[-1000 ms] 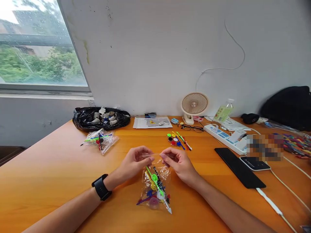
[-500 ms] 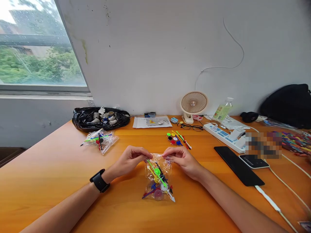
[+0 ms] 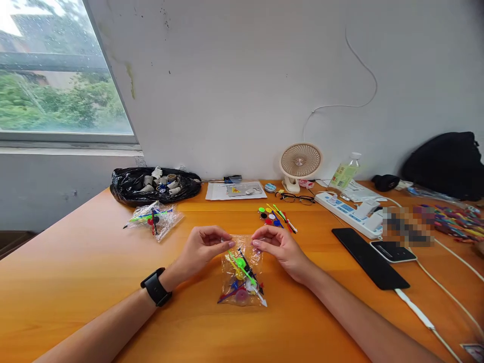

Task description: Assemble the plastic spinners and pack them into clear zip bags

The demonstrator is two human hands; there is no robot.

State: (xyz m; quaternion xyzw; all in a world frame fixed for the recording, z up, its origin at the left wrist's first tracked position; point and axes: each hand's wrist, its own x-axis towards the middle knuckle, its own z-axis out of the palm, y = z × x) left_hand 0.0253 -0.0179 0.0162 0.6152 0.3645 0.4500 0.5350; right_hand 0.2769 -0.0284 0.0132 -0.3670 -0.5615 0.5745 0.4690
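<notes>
A clear plastic bag (image 3: 242, 272) hangs between my two hands over the desk, its lower end towards me. Inside it are several coloured plastic arrows and round discs in green, yellow, blue, white, black and red. My left hand (image 3: 206, 249), with a black watch on the wrist, pinches the top left corner of the bag between thumb and fingers. At the top right corner my right hand (image 3: 282, 249) pinches the bag in the same way. Beyond my hands lies a loose group of coloured discs (image 3: 268, 217) and arrows (image 3: 286, 220).
Another filled clear bag (image 3: 155, 219) lies at the left, before a black plastic bag (image 3: 121, 186) of rubbish. A small fan (image 3: 301, 162), glasses (image 3: 297, 198) and papers (image 3: 215, 191) stand or lie along the wall. To the right are a power strip (image 3: 346, 214) and a black phone (image 3: 368, 257).
The bag has shifted slightly up and to the left. The thumbs of both hands now show more plainly along its top edge. Both hands keep their pinch.
</notes>
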